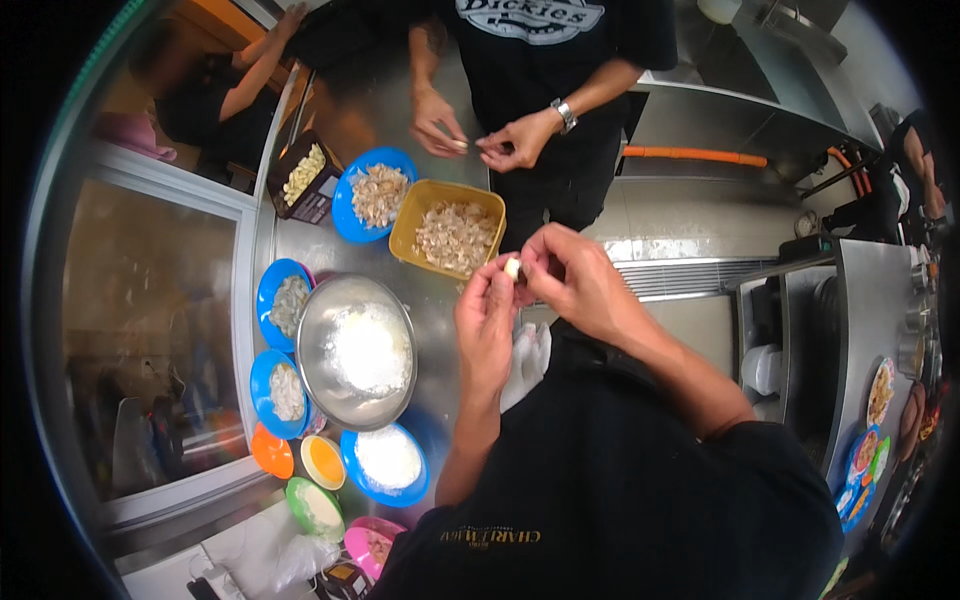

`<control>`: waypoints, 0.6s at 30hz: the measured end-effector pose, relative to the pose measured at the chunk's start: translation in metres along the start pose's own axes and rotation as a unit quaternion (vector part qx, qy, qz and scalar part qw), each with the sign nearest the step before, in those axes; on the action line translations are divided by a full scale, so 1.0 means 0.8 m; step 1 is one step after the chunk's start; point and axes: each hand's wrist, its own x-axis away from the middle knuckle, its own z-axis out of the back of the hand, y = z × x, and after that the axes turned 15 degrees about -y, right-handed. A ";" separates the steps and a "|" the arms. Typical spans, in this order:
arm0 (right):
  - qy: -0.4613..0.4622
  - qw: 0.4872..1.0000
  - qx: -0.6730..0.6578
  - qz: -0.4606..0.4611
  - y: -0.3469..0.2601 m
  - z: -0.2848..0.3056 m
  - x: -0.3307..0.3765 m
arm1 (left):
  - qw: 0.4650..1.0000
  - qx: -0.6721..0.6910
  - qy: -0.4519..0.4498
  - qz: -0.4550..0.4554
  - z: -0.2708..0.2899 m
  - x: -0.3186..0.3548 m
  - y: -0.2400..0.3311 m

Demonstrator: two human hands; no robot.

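Observation:
Near the centre, a pale garlic clove (512, 268) is pinched between the fingertips of my two hands. My left hand (485, 315) grips it from the left, with the thumb and fingers pressed together. On the other side my right hand (572, 268) has thumb and forefinger drawn together at the clove. Just beyond stands a yellow tub (408, 222) full of pale brown garlic or skins; I cannot tell how much is cloves. Beside it, a blue bowl (346, 205) holds more of the same. Peeled cloves (304, 174) fill part of a dark crate (318, 207) farther left.
A steel bowl (312, 385) of white powder stands on the metal table (440, 330). Several coloured bowls surround it, including a blue bowl of white flakes or powder (388, 458). Across the table, a co-worker's hands (480, 138) handle a small piece. A steel counter (858, 330) bears plates at right.

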 end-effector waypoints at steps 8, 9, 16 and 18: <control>-0.021 0.998 -0.061 -0.022 0.001 0.000 0.005 | 0.999 -0.040 -0.013 -0.013 0.005 0.001 -0.004; -0.032 0.997 -0.058 -0.035 -0.002 0.002 0.005 | 0.998 -0.064 -0.007 -0.015 0.005 0.001 -0.005; -0.010 0.995 -0.089 -0.048 0.005 0.001 0.006 | 0.995 -0.097 -0.022 -0.015 0.009 0.000 -0.004; 0.005 0.994 -0.104 -0.046 0.011 -0.001 0.006 | 0.999 -0.036 -0.022 0.002 0.011 0.001 -0.006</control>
